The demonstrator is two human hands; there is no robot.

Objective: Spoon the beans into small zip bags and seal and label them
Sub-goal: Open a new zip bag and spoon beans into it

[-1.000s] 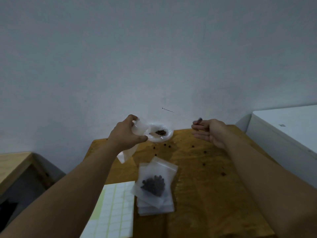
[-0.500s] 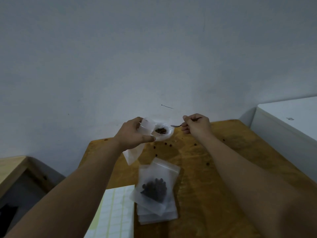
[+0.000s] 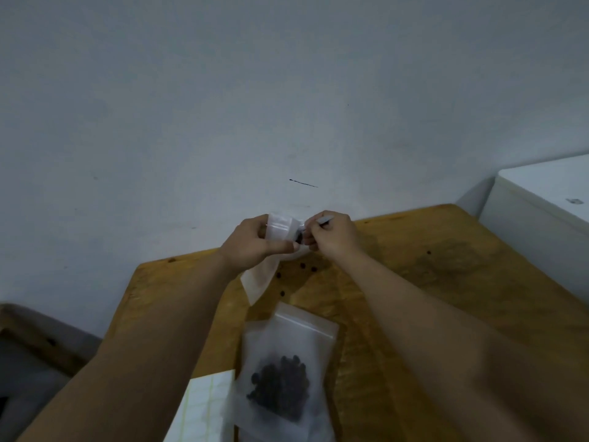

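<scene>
My left hand (image 3: 255, 242) grips a small frosted zip bag (image 3: 259, 277) by its top, and the bag hangs down over the far edge of the wooden table (image 3: 430, 282). My right hand (image 3: 331, 234) pinches a thin metal spoon (image 3: 323, 221) whose dark bean load meets the bag's mouth. The white bean bowl (image 3: 294, 255) is almost wholly hidden behind both hands. Several loose beans (image 3: 302, 266) lie on the table below the hands. A filled zip bag (image 3: 283, 371) with dark beans rests on a stack of bags near me. A label sheet (image 3: 204, 406) lies at its left.
A white cabinet (image 3: 541, 218) stands to the right of the table. A grey wall rises just behind the table's far edge. A lower wooden surface (image 3: 35, 333) sits at the left, beyond a gap.
My right hand has closed on the spoon and carried it left from the bowl to the bag's mouth. My left hand has raised the bag in front of the bowl.
</scene>
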